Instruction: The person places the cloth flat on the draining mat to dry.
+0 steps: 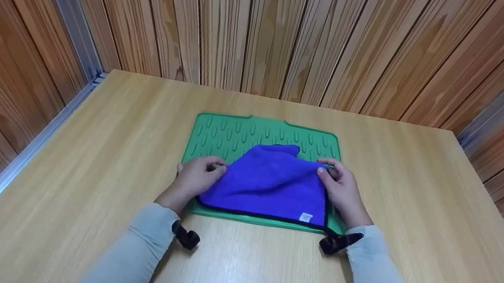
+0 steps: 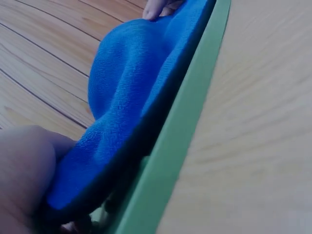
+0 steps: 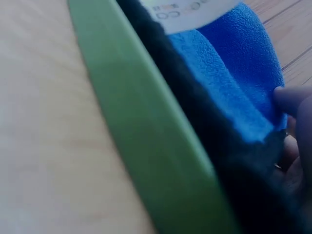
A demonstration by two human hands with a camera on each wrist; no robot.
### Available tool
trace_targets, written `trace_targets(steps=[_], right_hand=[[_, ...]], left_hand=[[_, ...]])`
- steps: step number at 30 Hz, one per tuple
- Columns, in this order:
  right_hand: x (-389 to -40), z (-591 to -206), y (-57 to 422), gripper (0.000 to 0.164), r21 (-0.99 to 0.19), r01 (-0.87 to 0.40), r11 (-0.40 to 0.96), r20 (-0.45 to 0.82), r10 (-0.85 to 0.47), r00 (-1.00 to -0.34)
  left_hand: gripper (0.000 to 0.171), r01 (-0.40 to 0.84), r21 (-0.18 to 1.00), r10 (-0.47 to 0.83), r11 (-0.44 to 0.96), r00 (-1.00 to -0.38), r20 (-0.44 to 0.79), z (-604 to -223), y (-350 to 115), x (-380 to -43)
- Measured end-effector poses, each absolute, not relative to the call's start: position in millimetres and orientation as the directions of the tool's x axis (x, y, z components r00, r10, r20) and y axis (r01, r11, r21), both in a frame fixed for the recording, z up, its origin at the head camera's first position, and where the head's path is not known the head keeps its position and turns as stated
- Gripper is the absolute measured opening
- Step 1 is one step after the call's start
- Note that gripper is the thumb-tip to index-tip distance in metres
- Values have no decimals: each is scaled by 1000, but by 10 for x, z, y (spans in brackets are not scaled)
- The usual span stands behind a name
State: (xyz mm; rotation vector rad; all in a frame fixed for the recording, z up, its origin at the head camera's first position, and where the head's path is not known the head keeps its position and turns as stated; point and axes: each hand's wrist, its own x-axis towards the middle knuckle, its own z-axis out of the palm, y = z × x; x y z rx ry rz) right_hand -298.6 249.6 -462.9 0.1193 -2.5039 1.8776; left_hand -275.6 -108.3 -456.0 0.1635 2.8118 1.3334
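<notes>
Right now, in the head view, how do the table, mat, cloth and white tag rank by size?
1. Table
2. Mat, judged by its outline, since it is partly covered
3. Cloth
4. White tag

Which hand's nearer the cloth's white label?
Right. The right hand pinches the cloth on the side with the label; the left hand pinches the opposite side.

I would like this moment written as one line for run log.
left hand: pinches cloth, left side | right hand: pinches cloth, right side | cloth: over green mat | mat: on table
</notes>
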Motion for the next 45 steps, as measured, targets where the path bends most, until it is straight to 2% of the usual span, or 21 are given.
trace_targets(steps=[5, 12, 15, 18, 22, 27, 34, 37, 41, 45], right_hand=[[-2978, -4644, 2494, 28, -966, -113, 234, 124, 30, -992], [-2957, -4655, 2484, 21, -938, -211, 275, 239, 71, -968], [-2954, -4638, 2488, 22, -946, -182, 269, 199, 39, -979], [-2935, -4569, 2469, 25, -962, -112, 251, 113, -12, -994], [-2959, -4554, 2437, 35, -960, -58, 273, 50, -33, -998], [-2985, -4605, 2407, 41, -959, -31, 282, 36, 15, -999], [-2961, -4617, 2387, 34, -972, -20, 235, 38, 72, -997], [-2951, -4618, 2387, 32, -974, -18, 226, 35, 73, -997], [-2948, -4617, 2399, 31, -974, -10, 228, 24, 59, -998], [-2951, -4609, 2398, 30, -976, -13, 218, 20, 30, -999]], left_hand=[[15, 95, 811, 92, 577, -994, 51, -4556, -1161, -2758], [11, 131, 781, 74, 610, -991, 108, -4530, -1273, -2745], [15, 144, 754, 95, 640, -990, 109, -4525, -1282, -2748], [25, 141, 717, 124, 683, -989, 76, -4526, -1267, -2752], [37, 133, 697, 139, 704, -989, 48, -4523, -1193, -2763], [35, 70, 750, 64, 658, -997, 36, -4533, -1106, -2781], [29, -1, 820, 13, 572, -1000, -10, -4513, -1055, -2772], [27, -7, 800, 27, 599, -999, -30, -4502, -1049, -2757], [33, 8, 746, 68, 666, -996, -50, -4488, -1051, -2737], [33, -7, 774, 67, 633, -996, -64, -4469, -1060, -2728]])
